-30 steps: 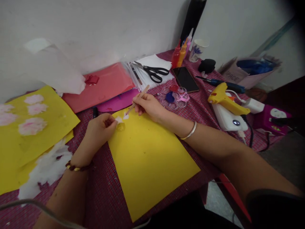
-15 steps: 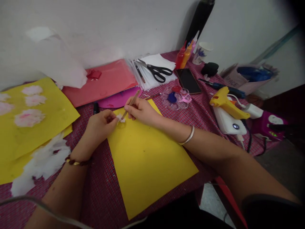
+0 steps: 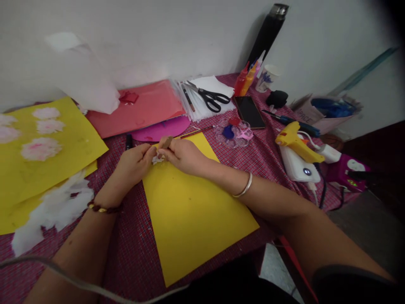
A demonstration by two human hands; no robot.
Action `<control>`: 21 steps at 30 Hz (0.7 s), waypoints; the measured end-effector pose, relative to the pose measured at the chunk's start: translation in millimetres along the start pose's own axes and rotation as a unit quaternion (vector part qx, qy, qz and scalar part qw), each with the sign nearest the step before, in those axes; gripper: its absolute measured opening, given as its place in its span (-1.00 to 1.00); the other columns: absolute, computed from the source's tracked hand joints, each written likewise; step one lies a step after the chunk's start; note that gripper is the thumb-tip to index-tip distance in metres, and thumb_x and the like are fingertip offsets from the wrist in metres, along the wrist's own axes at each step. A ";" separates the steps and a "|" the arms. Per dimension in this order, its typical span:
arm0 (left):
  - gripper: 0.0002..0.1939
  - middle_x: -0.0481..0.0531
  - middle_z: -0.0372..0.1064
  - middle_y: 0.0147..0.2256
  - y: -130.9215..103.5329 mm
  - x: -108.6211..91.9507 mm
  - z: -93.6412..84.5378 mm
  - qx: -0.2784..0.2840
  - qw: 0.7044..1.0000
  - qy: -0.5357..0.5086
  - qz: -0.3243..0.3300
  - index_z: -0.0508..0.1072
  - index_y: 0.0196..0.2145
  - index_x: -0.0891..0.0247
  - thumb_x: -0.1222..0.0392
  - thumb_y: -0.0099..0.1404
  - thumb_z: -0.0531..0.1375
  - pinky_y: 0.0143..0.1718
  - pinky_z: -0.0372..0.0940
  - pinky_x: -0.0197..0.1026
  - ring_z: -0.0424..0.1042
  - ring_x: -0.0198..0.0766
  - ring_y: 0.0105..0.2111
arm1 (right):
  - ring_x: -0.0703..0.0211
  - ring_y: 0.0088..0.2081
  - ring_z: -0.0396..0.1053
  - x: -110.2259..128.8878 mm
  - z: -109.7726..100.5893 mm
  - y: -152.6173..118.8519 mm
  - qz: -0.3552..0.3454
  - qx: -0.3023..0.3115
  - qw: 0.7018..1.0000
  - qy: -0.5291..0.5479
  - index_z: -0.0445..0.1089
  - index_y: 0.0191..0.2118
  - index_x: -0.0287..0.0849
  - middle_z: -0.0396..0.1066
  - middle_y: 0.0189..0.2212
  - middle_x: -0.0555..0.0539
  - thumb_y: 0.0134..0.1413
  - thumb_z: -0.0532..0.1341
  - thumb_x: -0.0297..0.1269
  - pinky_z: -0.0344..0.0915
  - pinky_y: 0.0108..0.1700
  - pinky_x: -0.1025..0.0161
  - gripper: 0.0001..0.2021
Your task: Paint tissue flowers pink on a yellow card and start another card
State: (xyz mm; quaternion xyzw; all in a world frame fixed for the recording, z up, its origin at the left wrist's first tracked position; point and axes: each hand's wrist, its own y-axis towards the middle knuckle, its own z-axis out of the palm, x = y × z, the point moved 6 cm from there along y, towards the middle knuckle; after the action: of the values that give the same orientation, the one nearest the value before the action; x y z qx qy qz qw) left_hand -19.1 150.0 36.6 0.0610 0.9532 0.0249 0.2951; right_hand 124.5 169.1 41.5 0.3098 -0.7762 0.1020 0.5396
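Note:
My right hand [image 3: 186, 155] is closed on a small flat wooden stick [image 3: 166, 142] near the top edge of a yellow sheet [image 3: 196, 219]. Beside it, my left hand [image 3: 136, 162] has thumb and fingers pinched together at a small white tissue piece [image 3: 156, 159], which lies at the sheet's upper left corner. The fingertips of both hands nearly meet there and partly cover the tissue. At the left, pale pink tissue flowers [image 3: 41, 148] rest on another yellow sheet [image 3: 72, 158].
Behind are red sheets [image 3: 148, 103], scissors [image 3: 210, 99], a paint palette [image 3: 234, 133] and a phone [image 3: 249, 112]. To the right are a yellow glue gun [image 3: 299, 143] and a white power bank [image 3: 299, 166]. White tissue [image 3: 63, 202] lies left; a cable [image 3: 63, 280] crosses the lower left.
My right hand has moved slightly left, toward my left hand, and the stick is tilted lower. The fingers now cover more of the tissue. The camera view has shifted a little.

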 end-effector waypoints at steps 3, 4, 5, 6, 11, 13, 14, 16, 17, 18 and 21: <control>-0.65 -0.07 0.22 -0.60 0.0 1.2 2.3 -0.003 1.000 0.006 0.003 0.28 -0.58 0.15 -0.01 0.30 0.01 -0.48 0.00 -0.18 0.22 -0.23 -0.55 | 0.27 -0.42 0.31 7.1 -9.5 -2.4 -0.057 -0.046 0.997 -0.007 0.29 -0.35 -0.15 0.34 -0.49 0.03 0.30 0.10 -0.23 0.17 -0.29 0.30 -0.81; -0.65 -0.07 0.21 -0.62 0.4 1.5 3.3 -0.004 1.000 0.010 0.001 0.27 -0.59 0.15 -0.01 0.29 0.01 -0.48 -0.01 -0.17 0.21 -0.23 -0.56 | 0.30 -0.46 0.29 6.8 -15.4 -2.9 -0.060 -0.078 0.995 0.018 0.28 -0.34 -0.14 0.32 -0.52 0.05 0.31 0.09 -0.22 0.18 -0.33 0.32 -0.81; -0.64 -0.08 0.20 -0.63 0.9 1.4 3.8 -0.003 1.000 0.015 -0.003 0.26 -0.61 0.14 -0.01 0.29 0.02 -0.49 -0.01 -0.17 0.20 -0.24 -0.57 | 0.32 -0.51 0.28 4.9 -20.9 -3.2 -0.057 -0.109 0.991 0.056 0.26 -0.34 -0.13 0.30 -0.55 0.08 0.31 0.08 -0.21 0.18 -0.38 0.34 -0.81; -0.64 -0.08 0.19 -0.63 1.4 0.8 3.2 -0.001 1.000 0.017 -0.009 0.25 -0.62 0.14 0.00 0.29 0.02 -0.49 -0.01 -0.17 0.20 -0.24 -0.57 | 0.34 -0.55 0.26 1.2 -25.1 -3.1 -0.047 -0.134 0.985 0.100 0.24 -0.34 -0.13 0.28 -0.58 0.10 0.31 0.08 -0.21 0.18 -0.43 0.36 -0.82; -0.68 -0.06 0.36 -0.50 -10.0 -8.0 -38.1 -0.006 0.998 -0.012 -0.063 0.42 -0.42 0.19 -0.05 0.32 0.05 -0.43 0.15 -0.21 0.33 -0.26 -0.49 | 0.41 -0.69 0.22 -33.4 -19.0 -0.5 0.082 -0.130 0.942 0.299 0.20 -0.39 -0.14 0.27 -0.71 0.17 0.30 0.10 -0.27 0.17 -0.60 0.45 -0.79; -0.69 -0.06 0.41 -0.43 -26.1 -11.9 -72.9 -0.045 0.996 0.008 -0.078 0.48 -0.29 0.18 -0.08 0.32 0.08 -0.37 0.20 -0.21 0.37 -0.25 -0.42 | 0.41 -0.71 0.22 -43.9 -15.3 -2.0 0.119 -0.132 0.924 0.338 0.22 -0.39 -0.16 0.29 -0.72 0.16 0.29 0.13 -0.27 0.19 -0.62 0.46 -0.80; -0.69 -0.06 0.43 -0.42 -36.6 -12.9 -89.0 -0.059 0.995 0.017 -0.083 0.49 -0.27 0.17 -0.10 0.30 0.11 -0.36 0.21 -0.20 0.38 -0.24 -0.41 | 0.41 -0.71 0.23 -46.6 -14.6 -2.7 0.125 -0.135 0.919 0.349 0.23 -0.38 -0.17 0.30 -0.72 0.16 0.29 0.13 -0.28 0.20 -0.62 0.46 -0.81; -0.70 -0.06 0.44 -0.43 -60.5 -10.4 -110.8 -0.054 0.993 0.042 -0.098 0.50 -0.29 0.13 -0.13 0.24 0.16 -0.37 0.22 -0.19 0.38 -0.22 -0.41 | 0.40 -0.72 0.23 -49.2 -14.8 -3.5 0.129 -0.139 0.915 0.357 0.24 -0.39 -0.18 0.31 -0.73 0.14 0.29 0.13 -0.30 0.20 -0.63 0.46 -0.80; -0.71 -0.06 0.45 -0.44 -73.4 -6.5 -115.5 -0.039 0.992 0.054 -0.107 0.50 -0.31 0.13 -0.12 0.22 0.17 -0.38 0.21 -0.18 0.38 -0.21 -0.42 | 0.40 -0.71 0.24 -49.4 -14.8 -3.3 0.129 -0.135 0.915 0.357 0.24 -0.40 -0.18 0.31 -0.73 0.13 0.29 0.14 -0.30 0.19 -0.64 0.46 -0.80; -0.73 -0.05 0.45 -0.45 -86.5 -1.4 -116.0 -0.016 0.991 0.067 -0.113 0.50 -0.34 0.13 -0.10 0.21 0.18 -0.40 0.21 -0.18 0.37 -0.21 -0.44 | 0.40 -0.71 0.24 -49.3 -14.9 -3.0 0.128 -0.129 0.916 0.357 0.24 -0.41 -0.18 0.31 -0.73 0.12 0.29 0.15 -0.29 0.18 -0.64 0.46 -0.79; -0.78 -0.03 0.46 -0.42 -123.5 18.8 -98.1 0.067 0.988 0.091 -0.108 0.48 -0.38 0.17 -0.01 0.22 0.15 -0.39 0.23 -0.18 0.38 -0.22 -0.43 | 0.40 -0.71 0.25 -48.4 -15.0 -2.0 0.117 -0.115 0.921 0.354 0.26 -0.41 -0.17 0.32 -0.72 0.11 0.26 0.20 -0.21 0.19 -0.63 0.45 -0.77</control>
State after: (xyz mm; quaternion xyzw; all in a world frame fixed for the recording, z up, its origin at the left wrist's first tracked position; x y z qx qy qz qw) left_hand -102.6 28.9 96.7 -0.0257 0.9765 -0.0654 0.2038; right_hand 148.2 192.8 3.5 0.0964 -0.5718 0.1774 0.7951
